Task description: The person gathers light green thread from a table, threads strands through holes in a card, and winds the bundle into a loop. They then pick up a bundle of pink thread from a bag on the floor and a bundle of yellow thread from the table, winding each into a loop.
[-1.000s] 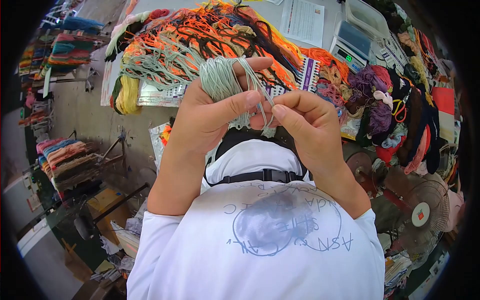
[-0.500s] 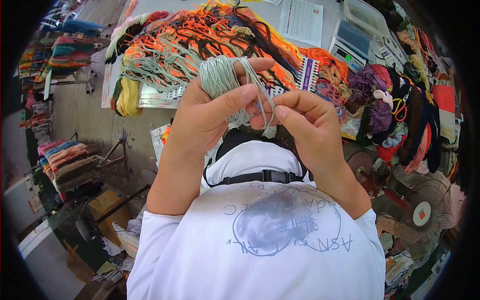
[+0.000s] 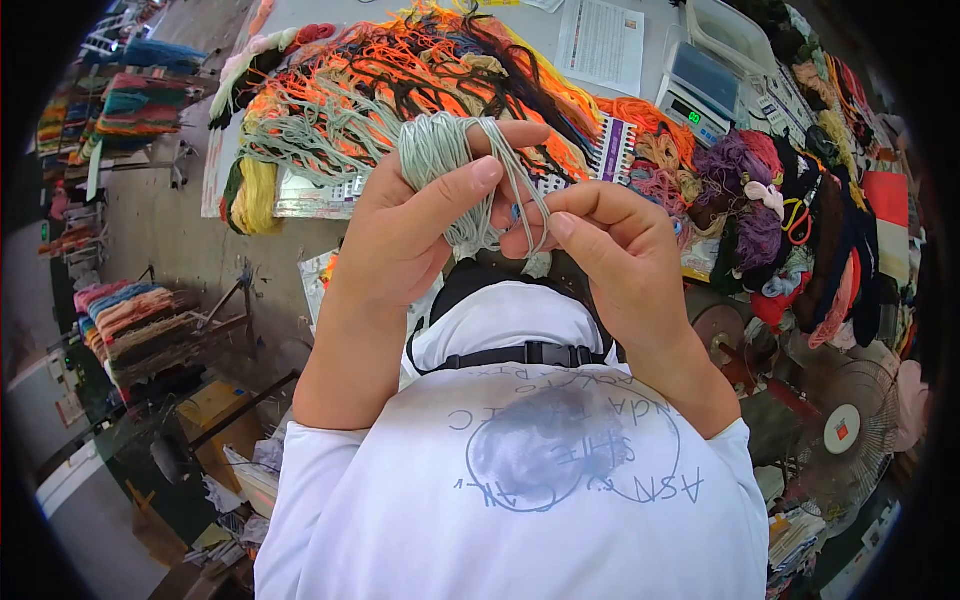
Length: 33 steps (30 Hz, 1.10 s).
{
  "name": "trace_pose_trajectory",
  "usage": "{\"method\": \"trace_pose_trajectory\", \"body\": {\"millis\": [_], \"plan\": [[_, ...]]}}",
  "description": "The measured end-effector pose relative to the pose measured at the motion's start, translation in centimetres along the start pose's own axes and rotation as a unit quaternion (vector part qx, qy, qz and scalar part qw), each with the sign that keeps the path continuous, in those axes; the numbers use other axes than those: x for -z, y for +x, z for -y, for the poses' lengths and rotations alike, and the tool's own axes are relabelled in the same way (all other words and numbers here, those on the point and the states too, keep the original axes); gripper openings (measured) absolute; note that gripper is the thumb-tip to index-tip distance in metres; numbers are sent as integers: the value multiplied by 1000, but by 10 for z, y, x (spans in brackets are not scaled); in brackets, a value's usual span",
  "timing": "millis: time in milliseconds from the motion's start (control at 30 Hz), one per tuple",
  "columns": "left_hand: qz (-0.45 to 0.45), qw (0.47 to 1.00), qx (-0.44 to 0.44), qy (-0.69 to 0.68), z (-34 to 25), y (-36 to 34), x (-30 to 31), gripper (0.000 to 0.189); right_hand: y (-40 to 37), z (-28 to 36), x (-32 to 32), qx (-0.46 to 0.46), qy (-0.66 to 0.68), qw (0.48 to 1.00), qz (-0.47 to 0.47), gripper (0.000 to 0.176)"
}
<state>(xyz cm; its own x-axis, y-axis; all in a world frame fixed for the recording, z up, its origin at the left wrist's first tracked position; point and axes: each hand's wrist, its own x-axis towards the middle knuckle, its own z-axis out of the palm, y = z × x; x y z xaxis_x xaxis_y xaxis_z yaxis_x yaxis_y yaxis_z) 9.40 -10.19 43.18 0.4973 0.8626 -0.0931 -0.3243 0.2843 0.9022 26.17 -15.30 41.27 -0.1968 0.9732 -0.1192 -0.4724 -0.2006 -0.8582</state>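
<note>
A bundle of pale grey-green yarn is looped around the fingers of my left hand, whose index finger points right and whose thumb is raised over the loops. My right hand pinches a few strands of the same yarn between thumb and index finger, close to the left fingertips. Behind my hands, loose pale green yarn lies over a large pile of orange and black yarn on the table.
A scale with a green display, a printed sheet and a clear tray are at the back right. Purple yarn and scissors lie right. A fan stands lower right; yarn racks stand left.
My left thumb has shifted slightly up and left, away from the strands at the right hand. The right hand is nearly unmoved, its pinch kept.
</note>
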Motion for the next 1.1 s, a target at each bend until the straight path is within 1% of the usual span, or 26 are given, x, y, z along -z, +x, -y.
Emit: {"method": "trace_pose_trajectory", "body": {"millis": [133, 233, 300, 333, 400, 433, 500, 533, 600, 633, 700, 833, 933, 1000, 1033, 1100], "plan": [[4, 1000, 0, -14, 2, 1, 1, 33, 0, 2, 1, -3, -9, 1000, -6, 17], [-4, 1000, -2, -13, 2, 0, 1, 34, 2, 2, 0, -10, 23, 1000, 13, 14], [-2, 1000, 20, -16, 1, -1, -1, 43, 3, 3, -8, 5, 33, 999, -32, 16], [-2, 1000, 19, -17, 1, -2, -3, 43, 4, 2, -7, 5, 32, 999, -31, 16], [-42, 998, 37, -35, 3, -2, -7, 48, 9, -2, -3, 37, -66, 997, -35, 22], [-41, 998, 37, -35, 3, -2, -6, 48, 9, -1, -4, 37, -66, 997, -35, 22], [12, 998, 53, -43, 3, -1, -2, 55, 11, 1, -8, 11, -109, 994, -20, 25], [10, 998, 53, -43, 4, -1, -2, 55, 11, 0, -8, 10, -109, 994, -19, 25], [-3, 994, 77, -73, 5, -1, -4, 58, 12, -3, -7, -18, -173, 984, -23, 19], [-5, 994, 76, -72, 5, -2, -3, 58, 12, -4, -7, -18, -173, 985, -21, 19], [-7, 995, 77, -68, 5, -3, -2, 59, 13, -7, -6, -11, -165, 986, -33, 13], [-3, 993, 83, -81, 6, -4, 7, 60, 12, -9, -7, 1, -152, 988, -27, 12], [5, 992, 82, -101, 4, -6, 9, 56, 12, -8, -8, 5, -145, 989, -14, 12], [-23, 999, 30, -17, 0, -8, 5, 52, 11, -8, -8, 16, -144, 989, -16, 12], [-23, 999, 30, -18, 0, -9, 7, 52, 10, -5, -9, 16, -144, 989, -16, 12], [-1, 1000, 20, 17, -1, -11, 10, 49, 9, 0, -9, -16, -164, 986, -18, 12]]}}
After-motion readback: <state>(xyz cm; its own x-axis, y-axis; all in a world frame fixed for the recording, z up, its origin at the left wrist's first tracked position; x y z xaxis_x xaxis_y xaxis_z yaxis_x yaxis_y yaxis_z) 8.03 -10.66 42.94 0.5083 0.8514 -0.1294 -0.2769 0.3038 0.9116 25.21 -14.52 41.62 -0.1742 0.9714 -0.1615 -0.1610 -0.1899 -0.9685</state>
